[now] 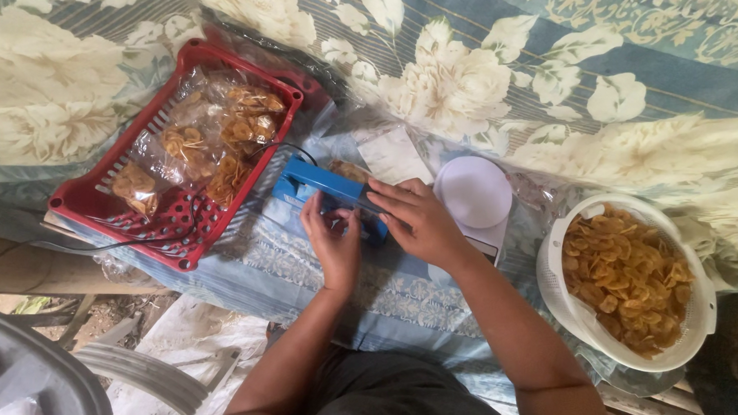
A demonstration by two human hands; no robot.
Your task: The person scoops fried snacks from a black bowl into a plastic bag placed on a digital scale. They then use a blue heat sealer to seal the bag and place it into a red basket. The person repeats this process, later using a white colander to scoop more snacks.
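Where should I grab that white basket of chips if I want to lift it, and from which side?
Probably best by the rim of the white basket, a hand on each opposite side. It is round, wide and heaped with chips, so one hand on one edge would likely tip it. The near-left rim is closest to the right hand, which rests on the blue sealer; no handles show.

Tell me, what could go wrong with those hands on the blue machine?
The right hand presses the bar of the blue sealer while the left hand holds the clear bag right at it; if the bar is hot, fingers that close might get pinched or burned. The white basket of chips sits near the table's edge by the right arm, so a bump could perhaps tip it.
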